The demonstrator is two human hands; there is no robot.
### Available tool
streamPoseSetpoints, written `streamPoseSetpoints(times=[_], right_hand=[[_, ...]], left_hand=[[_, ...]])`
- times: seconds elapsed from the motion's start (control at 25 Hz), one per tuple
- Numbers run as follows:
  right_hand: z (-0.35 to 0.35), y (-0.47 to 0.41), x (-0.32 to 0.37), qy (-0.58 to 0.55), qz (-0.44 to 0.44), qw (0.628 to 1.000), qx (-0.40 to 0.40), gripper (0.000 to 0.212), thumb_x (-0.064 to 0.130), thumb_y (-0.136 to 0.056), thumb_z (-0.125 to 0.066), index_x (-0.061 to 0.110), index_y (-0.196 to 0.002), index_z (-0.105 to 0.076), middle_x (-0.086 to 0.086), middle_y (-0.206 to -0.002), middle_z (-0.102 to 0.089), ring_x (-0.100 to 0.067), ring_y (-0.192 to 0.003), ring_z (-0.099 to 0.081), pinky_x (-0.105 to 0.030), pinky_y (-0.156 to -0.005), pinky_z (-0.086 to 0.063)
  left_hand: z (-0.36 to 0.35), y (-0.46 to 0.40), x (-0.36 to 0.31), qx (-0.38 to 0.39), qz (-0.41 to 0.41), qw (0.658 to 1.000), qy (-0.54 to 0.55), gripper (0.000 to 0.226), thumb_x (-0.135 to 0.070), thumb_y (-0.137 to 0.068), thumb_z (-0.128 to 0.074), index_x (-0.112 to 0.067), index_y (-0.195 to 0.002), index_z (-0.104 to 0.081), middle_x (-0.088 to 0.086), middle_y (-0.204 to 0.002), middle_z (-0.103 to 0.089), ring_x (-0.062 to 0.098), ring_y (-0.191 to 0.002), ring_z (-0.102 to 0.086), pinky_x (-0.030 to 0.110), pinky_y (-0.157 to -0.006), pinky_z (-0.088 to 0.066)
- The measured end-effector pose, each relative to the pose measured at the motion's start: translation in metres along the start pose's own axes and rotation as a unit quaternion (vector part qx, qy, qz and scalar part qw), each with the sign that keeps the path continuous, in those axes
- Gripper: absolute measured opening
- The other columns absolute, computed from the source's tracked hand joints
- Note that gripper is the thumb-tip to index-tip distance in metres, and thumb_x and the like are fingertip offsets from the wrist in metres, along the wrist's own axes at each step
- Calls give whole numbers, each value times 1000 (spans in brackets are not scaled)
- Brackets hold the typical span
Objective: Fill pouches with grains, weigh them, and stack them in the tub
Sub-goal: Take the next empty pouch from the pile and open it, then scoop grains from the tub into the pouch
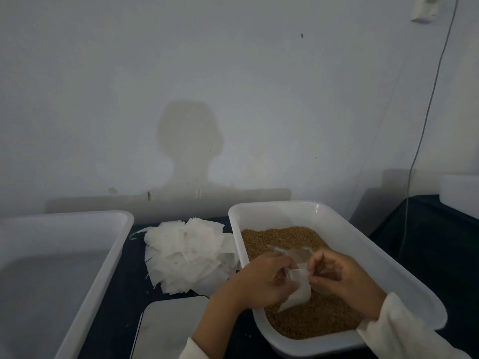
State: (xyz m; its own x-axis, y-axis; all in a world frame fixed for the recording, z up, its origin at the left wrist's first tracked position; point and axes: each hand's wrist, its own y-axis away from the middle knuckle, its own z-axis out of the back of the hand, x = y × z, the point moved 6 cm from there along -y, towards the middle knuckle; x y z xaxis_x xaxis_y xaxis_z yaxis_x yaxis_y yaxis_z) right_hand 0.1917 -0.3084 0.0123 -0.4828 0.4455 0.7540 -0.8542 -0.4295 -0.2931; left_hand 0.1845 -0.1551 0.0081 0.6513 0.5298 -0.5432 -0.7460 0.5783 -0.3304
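Both my hands hold one small white pouch [298,287] above the brown grains [311,322] in the white tub [344,229] at the right. My left hand [261,281] pinches the pouch's left edge. Its right edge is pinched by my right hand [342,278]. The pouch hangs down towards the grains. A clear scoop-like piece [293,252] lies on the grains just behind my hands. A loose heap of empty white pouches [189,252] lies between the two tubs. The flat scale [168,327] sits at the front, below the heap.
A second white tub [108,257] stands at the left; no pouches are visible in the part shown. The table is covered in dark cloth [427,250]. A thin cable [425,120] hangs down the wall at the right. A white box [461,195] sits at the far right.
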Motion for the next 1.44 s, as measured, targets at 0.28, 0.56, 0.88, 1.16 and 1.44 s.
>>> streamPoseSetpoints(times=[0.28,0.56,0.88,1.16,1.44], right_hand=[[25,-3,-55,168,-211,963,18,37,30,-80,-73,30,-108,-48,12,-108,-58,-7,-96,-58,-21,-79,-50],[31,4,-72,352,-252,895,109,20,40,-86,-62,24,-98,-60,9,-99,-59,-6,-92,-57,-15,-76,-43],[65,-12,-20,482,-187,838,177,9,34,-80,-68,35,-76,-60,13,-88,-62,-3,-81,-59,-21,-79,-51],[26,-8,-50,394,-158,897,122,11,36,-81,-67,34,-92,-65,14,-94,-64,-3,-88,-60,-24,-88,-49],[87,16,-23,230,-184,951,92,9,24,-74,-77,28,-78,-71,6,-87,-68,-2,-86,-62,-22,-84,-47]], left_hand=[[21,3,5,-136,16,988,-75,9,-21,-95,-52,-15,-100,-57,-2,-100,-57,11,-92,-48,26,-75,-41],[46,13,6,-302,47,944,-128,10,-18,-95,-55,-16,-98,-63,-3,-91,-59,7,-82,-44,16,-63,-32],[50,15,5,-312,54,938,-142,8,-21,-91,-61,-17,-95,-68,-5,-91,-63,8,-80,-50,19,-61,-37],[47,12,10,-294,61,949,-101,12,-15,-93,-59,-10,-99,-68,4,-94,-60,15,-84,-54,29,-70,-47],[37,8,8,-258,43,959,-108,13,-11,-91,-60,-8,-97,-71,7,-97,-61,19,-93,-54,31,-76,-46]])
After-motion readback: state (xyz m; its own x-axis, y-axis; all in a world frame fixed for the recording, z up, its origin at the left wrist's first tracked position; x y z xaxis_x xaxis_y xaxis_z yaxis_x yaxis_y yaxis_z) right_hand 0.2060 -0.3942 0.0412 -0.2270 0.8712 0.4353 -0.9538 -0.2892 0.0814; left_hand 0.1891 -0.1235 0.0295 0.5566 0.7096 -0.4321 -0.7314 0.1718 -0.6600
